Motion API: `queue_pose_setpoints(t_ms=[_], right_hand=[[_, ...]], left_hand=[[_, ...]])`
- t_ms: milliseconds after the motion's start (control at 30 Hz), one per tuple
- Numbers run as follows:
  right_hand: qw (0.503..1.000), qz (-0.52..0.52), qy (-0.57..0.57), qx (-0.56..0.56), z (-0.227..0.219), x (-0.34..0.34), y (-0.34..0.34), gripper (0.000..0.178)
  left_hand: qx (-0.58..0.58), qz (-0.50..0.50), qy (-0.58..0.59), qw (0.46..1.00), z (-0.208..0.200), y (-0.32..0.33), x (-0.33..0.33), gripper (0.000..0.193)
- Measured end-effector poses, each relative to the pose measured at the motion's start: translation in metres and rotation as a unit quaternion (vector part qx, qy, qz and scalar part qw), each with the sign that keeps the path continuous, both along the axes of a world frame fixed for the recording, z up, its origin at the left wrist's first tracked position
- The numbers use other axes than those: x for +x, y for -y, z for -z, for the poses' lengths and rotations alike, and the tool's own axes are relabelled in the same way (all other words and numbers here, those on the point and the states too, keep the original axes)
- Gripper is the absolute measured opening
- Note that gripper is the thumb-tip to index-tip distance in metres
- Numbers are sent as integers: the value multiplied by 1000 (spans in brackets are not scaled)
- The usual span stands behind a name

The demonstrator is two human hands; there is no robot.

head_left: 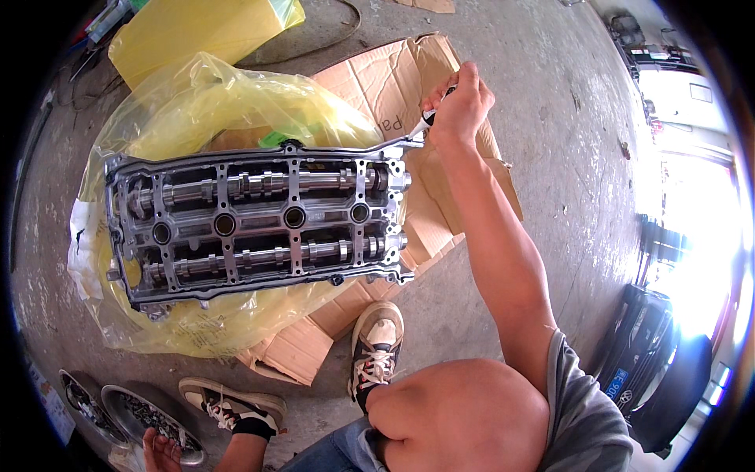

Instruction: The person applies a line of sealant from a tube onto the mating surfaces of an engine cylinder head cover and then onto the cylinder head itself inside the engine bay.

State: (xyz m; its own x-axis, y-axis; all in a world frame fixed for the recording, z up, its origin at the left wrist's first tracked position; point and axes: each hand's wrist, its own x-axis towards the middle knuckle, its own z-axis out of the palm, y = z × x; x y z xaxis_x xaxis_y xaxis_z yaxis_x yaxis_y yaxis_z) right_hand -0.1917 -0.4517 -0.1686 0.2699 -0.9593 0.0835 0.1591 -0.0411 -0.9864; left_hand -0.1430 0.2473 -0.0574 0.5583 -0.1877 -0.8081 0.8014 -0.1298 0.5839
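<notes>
An engine cylinder head (267, 216) with two camshafts lies on yellow plastic film, and a dark line of sealant runs along its rim. Its upper right corner is where my right hand (462, 110) is, closed around a sealant tube (429, 119) with a pale tapered nozzle. The nozzle's tip is at or just above that corner; contact cannot be made out. Most of the tube is hidden in my fist. My left hand (161, 451) is at the lower left, beside a metal bowl of small parts (149, 415). Its fingers are loosely bent and apart, with nothing visible in them.
Flattened cardboard (377, 82) lies under the yellow plastic bag (212, 94) on the concrete floor. A second metal bowl (82, 393) stands at the left. A yellow box-like package (189, 35) is at the back. My shoes (377, 338) are near the cylinder head; a dark car (641, 346) stands far right.
</notes>
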Motion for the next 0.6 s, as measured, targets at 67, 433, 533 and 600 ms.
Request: queue_pose_setpoints(t_ms=[67, 433, 533, 600], right_hand=[[1000, -1, 0, -4, 0, 1, 0, 39], [1000, 18, 4, 4, -2, 4, 1, 41], [1000, 20, -13, -3, -2, 3, 2, 41], [1000, 19, -14, -5, -2, 3, 2, 42]], left_hand=[[-13, -13, -9, 1000, 0, 2, 1, 48], [4, 10, 17, 1000, -2, 10, 1, 49], [-2, 11, 14, 1000, -2, 11, 2, 49], [-6, 11, 14, 1000, -2, 10, 2, 49]])
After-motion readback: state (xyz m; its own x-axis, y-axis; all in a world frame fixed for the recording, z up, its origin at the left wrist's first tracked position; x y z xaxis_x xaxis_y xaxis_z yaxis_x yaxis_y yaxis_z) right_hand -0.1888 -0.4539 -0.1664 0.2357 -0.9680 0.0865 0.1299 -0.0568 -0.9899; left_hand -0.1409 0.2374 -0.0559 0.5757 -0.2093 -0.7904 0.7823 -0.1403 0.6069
